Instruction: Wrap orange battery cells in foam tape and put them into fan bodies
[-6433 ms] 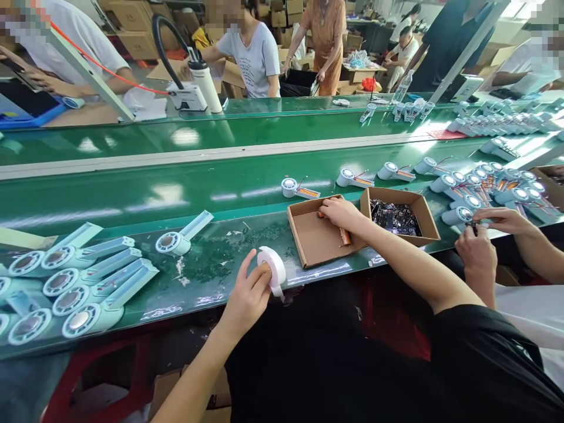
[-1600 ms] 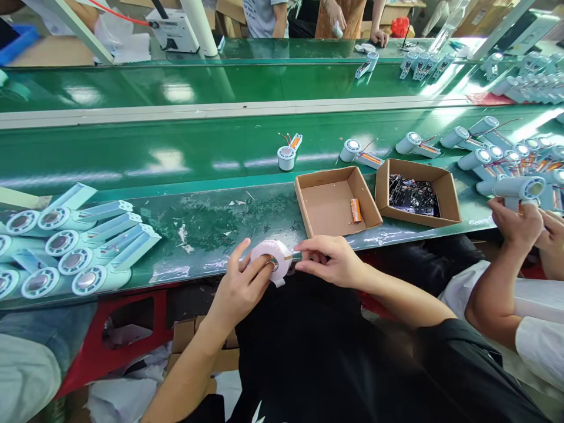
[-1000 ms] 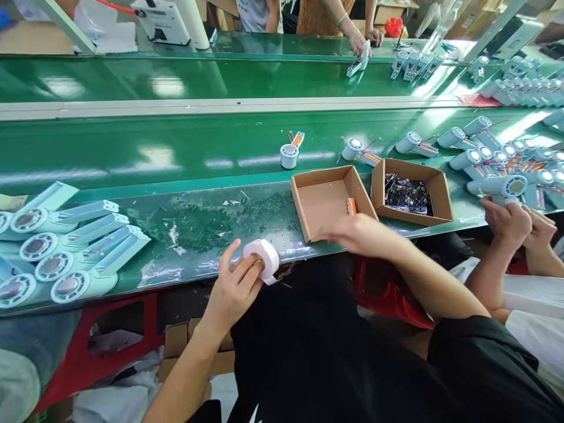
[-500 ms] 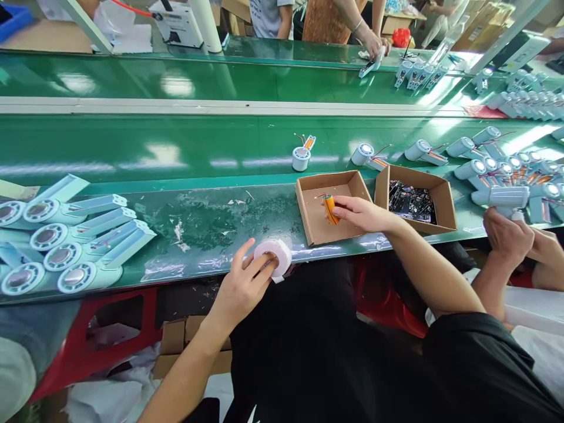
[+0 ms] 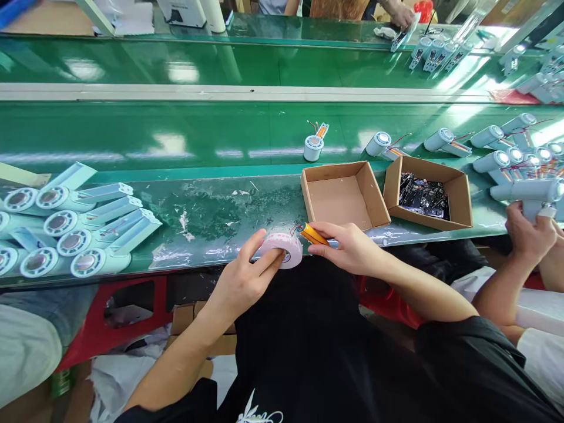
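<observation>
My left hand [image 5: 247, 276] grips a roll of white tape [image 5: 294, 251], its fingers through the core, at the bench's near edge. Close to the roll's right side, my right hand [image 5: 346, 245] pinches an orange battery [image 5: 314, 234] with thin wires at its left end. Whether the wires touch the tape I cannot tell. Behind my right hand sits an open cardboard box [image 5: 337, 202] with a bare bottom. A second cardboard box [image 5: 460, 200] to its right holds small dark circuit boards [image 5: 423, 197].
Pale blue handheld housings [image 5: 94, 261] lie grouped on the left. One housing [image 5: 313, 148] stands on the green belt [image 5: 198, 135], several more lie rightward. At right, a co-worker's hands [image 5: 531, 235] hold another housing [image 5: 529, 191]. Across the belt is another person's hand [image 5: 400, 14].
My right hand has brought the orange battery left and down, out from over the cardboard box, to beside the tape roll. My left hand still holds the tape, now turned slightly. The view has shifted.
</observation>
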Action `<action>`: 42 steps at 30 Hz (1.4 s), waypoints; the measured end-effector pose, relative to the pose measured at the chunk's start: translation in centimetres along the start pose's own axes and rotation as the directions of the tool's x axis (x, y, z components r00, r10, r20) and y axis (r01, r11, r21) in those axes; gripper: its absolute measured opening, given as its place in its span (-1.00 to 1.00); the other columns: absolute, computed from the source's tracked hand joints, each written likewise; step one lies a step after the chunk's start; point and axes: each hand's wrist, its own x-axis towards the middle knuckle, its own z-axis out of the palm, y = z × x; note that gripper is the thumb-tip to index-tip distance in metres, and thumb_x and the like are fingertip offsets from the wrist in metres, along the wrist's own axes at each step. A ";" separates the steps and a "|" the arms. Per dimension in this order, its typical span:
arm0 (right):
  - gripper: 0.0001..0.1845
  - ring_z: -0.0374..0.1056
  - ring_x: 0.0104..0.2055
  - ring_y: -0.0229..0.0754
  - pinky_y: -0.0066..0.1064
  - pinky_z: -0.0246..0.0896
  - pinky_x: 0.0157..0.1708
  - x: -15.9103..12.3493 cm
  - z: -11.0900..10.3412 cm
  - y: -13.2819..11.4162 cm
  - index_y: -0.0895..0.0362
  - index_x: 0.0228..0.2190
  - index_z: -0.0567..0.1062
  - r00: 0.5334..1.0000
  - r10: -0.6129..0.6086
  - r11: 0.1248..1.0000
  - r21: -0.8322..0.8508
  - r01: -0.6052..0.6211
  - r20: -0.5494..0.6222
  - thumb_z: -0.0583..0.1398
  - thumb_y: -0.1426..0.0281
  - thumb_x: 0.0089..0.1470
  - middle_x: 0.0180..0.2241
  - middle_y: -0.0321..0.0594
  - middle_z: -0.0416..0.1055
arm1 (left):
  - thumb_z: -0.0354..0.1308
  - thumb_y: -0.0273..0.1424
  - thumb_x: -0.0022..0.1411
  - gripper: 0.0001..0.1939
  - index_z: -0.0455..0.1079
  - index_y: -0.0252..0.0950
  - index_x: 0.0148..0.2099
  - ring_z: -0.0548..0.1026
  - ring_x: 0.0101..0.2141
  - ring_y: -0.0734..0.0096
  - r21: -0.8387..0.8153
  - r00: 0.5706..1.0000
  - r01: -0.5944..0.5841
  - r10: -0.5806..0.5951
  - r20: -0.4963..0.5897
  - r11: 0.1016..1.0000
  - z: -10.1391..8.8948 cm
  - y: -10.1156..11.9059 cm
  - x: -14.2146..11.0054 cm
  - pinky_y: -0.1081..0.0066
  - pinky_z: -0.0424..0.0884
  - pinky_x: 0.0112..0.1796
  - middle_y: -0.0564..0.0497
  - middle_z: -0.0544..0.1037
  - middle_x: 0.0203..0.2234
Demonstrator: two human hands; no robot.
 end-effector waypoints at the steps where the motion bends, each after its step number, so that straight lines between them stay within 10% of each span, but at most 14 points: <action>1: -0.55 0.56 -0.24 -0.10 -0.35 0.41 -0.21 -0.3 0.5 0.1 0.05 0.13 0.53 1.000 0.004 1.000 0.006 -0.004 0.012 0.25 0.12 0.31 -0.19 -0.18 0.65 | 0.22 -0.62 0.34 -0.65 0.57 -0.21 0.11 0.30 0.37 -0.12 0.013 1.000 0.004 -0.004 0.002 1.000 0.0 0.1 0.0 0.07 0.59 0.18 -0.10 0.56 0.07; 8: -0.58 0.55 -0.17 -0.08 -0.29 0.48 -0.10 -1.1 3.3 0.8 0.10 0.01 0.57 0.992 0.119 0.949 0.299 -0.104 -0.033 0.30 0.10 0.25 -0.18 -0.21 0.64 | 0.13 -0.64 0.38 -0.65 0.54 -0.26 0.10 0.14 0.44 -0.15 0.096 0.999 0.053 -0.054 0.008 0.994 -0.3 1.6 1.0 0.06 0.58 0.18 -0.10 0.60 -0.02; 14: -0.33 0.60 -0.02 0.05 -0.08 0.60 -0.06 -0.3 6.8 0.9 0.05 0.04 0.48 0.917 0.324 0.546 0.837 0.020 -0.233 0.51 0.11 -0.04 -0.04 -0.12 0.65 | 0.20 -0.63 0.34 -0.67 0.55 -0.25 0.08 -0.02 0.47 -0.29 0.088 0.979 0.197 -0.193 -0.059 0.976 -0.7 3.5 2.7 -0.19 0.41 0.28 -0.09 0.63 -0.10; 21: -0.20 0.56 0.13 0.04 0.03 0.44 0.19 0.8 9.7 -1.1 -0.07 -0.04 0.25 0.705 0.512 0.379 0.866 0.326 -0.490 0.57 0.13 -0.16 0.06 -0.09 0.62 | 0.34 -0.38 0.33 -0.79 0.55 -0.33 -0.01 0.37 0.30 -0.31 0.098 0.959 0.230 -0.208 -0.194 0.968 0.6 5.2 4.0 0.10 0.57 0.03 -0.08 0.56 -0.38; 29: -0.35 0.59 0.09 0.01 0.09 0.41 0.21 1.0 11.4 -0.4 -0.04 -0.09 0.27 0.636 0.522 0.363 0.823 0.436 -0.568 0.53 0.28 -0.05 0.04 -0.13 0.64 | 0.37 -0.30 0.31 -0.72 0.54 -0.35 0.00 0.54 0.16 -0.28 0.048 0.920 0.326 -0.305 -0.248 0.944 3.0 6.8 4.3 0.21 0.58 -0.07 -0.12 0.62 -0.34; 33: -0.42 0.61 0.01 -0.04 0.02 0.47 0.16 1.4 7.8 0.9 -0.03 -0.12 0.35 0.638 0.481 0.430 0.796 0.426 -0.601 0.53 0.30 -0.07 -0.05 -0.21 0.66 | 0.32 -0.39 0.33 -0.79 0.57 -0.33 -0.02 0.54 0.17 -0.17 -0.076 0.949 0.280 -0.288 -0.130 0.957 3.0 7.7 3.1 0.21 0.59 0.00 -0.09 0.63 -0.34; 37: -0.56 0.57 0.04 -0.18 -0.27 0.51 0.10 1.2 0.3 2.3 -0.09 -0.21 0.47 0.325 0.287 0.655 0.432 0.620 -0.901 0.53 0.20 -0.07 -0.07 -0.33 0.61 | 0.25 -0.42 0.36 -0.80 0.61 -0.24 0.00 0.42 0.29 -0.10 -0.150 0.954 0.298 -0.289 0.078 0.943 3.5 4.9 0.6 0.09 0.48 0.22 -0.08 0.68 -0.23; 42: -0.32 0.62 -0.03 -0.08 -0.22 0.61 -0.03 -0.5 -1.2 4.1 -0.27 0.03 0.47 0.729 0.274 0.617 0.696 0.368 -0.628 0.56 0.21 -0.11 -0.06 -0.27 0.63 | 0.36 -0.20 0.31 -0.51 0.51 -0.22 0.23 0.20 0.42 -0.15 -0.100 0.840 0.506 -0.463 0.283 0.857 2.6 -4.3 -2.2 -0.09 0.34 0.32 -0.09 0.60 0.15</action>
